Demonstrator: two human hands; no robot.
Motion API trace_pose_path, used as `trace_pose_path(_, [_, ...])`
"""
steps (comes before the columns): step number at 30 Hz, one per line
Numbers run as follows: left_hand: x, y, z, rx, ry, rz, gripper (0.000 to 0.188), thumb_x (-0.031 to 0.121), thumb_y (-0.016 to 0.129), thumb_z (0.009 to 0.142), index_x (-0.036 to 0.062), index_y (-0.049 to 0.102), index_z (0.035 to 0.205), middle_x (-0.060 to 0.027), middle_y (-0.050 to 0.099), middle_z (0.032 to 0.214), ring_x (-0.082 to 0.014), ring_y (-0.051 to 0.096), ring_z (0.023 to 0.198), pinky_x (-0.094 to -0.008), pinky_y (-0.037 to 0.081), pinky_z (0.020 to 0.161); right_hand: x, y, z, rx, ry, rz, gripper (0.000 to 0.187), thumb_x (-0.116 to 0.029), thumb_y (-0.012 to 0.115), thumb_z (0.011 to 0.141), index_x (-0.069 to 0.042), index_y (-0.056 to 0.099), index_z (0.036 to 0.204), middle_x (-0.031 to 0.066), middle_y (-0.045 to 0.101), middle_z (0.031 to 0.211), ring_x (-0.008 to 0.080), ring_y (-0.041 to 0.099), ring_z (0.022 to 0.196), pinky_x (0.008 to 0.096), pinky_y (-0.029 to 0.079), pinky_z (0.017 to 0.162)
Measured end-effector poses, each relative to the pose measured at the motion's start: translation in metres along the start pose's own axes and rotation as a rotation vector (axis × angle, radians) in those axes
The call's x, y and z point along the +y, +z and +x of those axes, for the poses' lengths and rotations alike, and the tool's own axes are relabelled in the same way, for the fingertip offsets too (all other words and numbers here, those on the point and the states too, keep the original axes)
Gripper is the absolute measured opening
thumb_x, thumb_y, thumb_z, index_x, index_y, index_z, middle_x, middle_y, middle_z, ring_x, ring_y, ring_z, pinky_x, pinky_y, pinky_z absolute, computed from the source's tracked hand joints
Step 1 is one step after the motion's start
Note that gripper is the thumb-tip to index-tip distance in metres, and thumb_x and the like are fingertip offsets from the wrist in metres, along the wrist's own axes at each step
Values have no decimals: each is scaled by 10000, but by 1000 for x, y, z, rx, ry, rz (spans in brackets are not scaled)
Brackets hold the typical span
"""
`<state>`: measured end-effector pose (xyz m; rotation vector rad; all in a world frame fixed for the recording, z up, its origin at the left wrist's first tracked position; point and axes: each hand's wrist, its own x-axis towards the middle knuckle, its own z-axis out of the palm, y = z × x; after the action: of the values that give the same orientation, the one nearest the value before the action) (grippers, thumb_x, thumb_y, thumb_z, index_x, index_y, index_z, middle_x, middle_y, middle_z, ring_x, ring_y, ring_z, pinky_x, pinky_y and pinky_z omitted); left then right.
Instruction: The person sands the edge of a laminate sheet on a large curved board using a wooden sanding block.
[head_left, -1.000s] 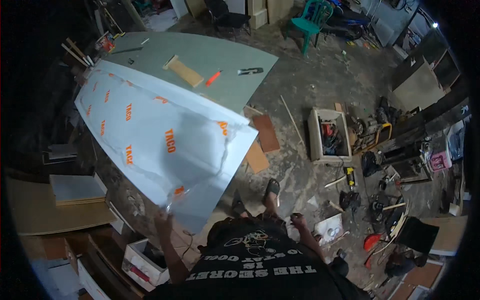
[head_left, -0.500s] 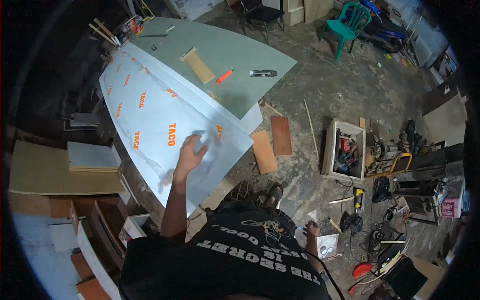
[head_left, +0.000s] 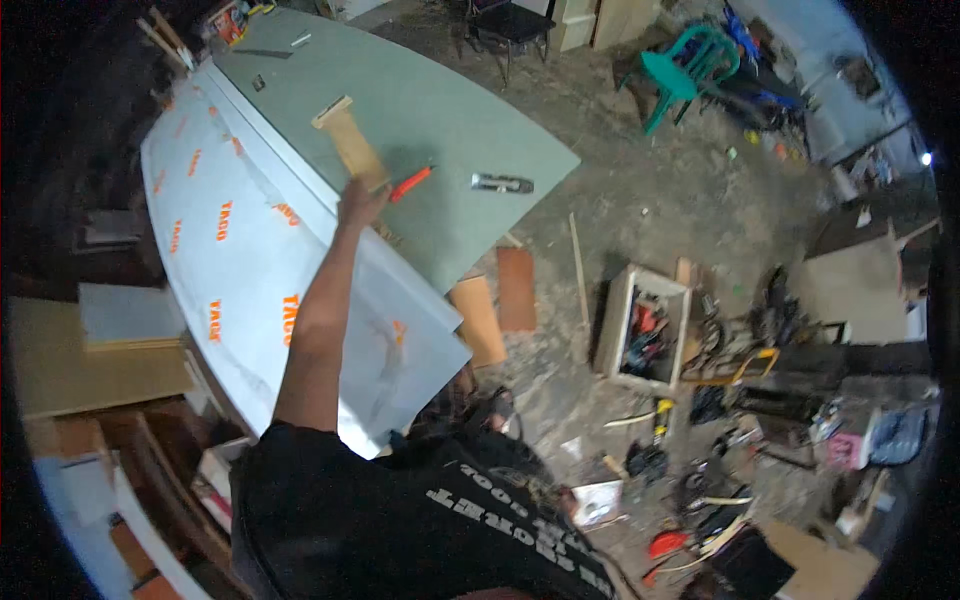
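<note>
The left hand (head_left: 362, 203) is at the near end of a flat tan wood piece (head_left: 350, 145). It covers that end, and I cannot tell if its fingers are closed tight on the wood. I cannot see the right hand. The wood piece lies on the big grey-green bench (head_left: 450, 130), and its wide end points far and a bit left.

Just right of the hand is a thin red tool (head_left: 411, 184). More to the right, near the bench corner, is a flat black and silver tool (head_left: 502, 184). To the left and near is a big white sheet (head_left: 240, 270) with orange print, and the left arm reaches over it.

Past the bench, on the right, a tan board (head_left: 480, 320) and a brown board (head_left: 516, 288) lie side by side on the floor (head_left: 560, 390). A long thin stick (head_left: 578, 270) is farther right, then a wood box (head_left: 683, 340) full of tools. Near that box is a yellow and black drill (head_left: 661, 415). A green chair (head_left: 685, 75) stands far off on the right.
</note>
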<state>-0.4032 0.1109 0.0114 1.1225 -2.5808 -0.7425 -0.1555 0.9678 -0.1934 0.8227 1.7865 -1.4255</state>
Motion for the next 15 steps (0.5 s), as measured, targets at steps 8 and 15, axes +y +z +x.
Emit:
trace_pose_path(8, [-43,41,102,214,-338,203,914,594,695,848,0,445,1496,-275,513,1456,-460,464,1365,-514,392,1147,-114,56,-13,1,-53,-263,470,-246,651,1035,-37,527,1437,167,719,1084,223,691,725,310,575,632])
trace_pose_path(15, [-7,19,38,341,-276,-276,743,474,747,869,30,501,1412,-239,574,1333,-358,527,1291,-490,466,1050,-238,62,26,-206,-512,-552,384,-172,631,1046,12,556,1375,146,712,1104,207,714,869,327,597,672])
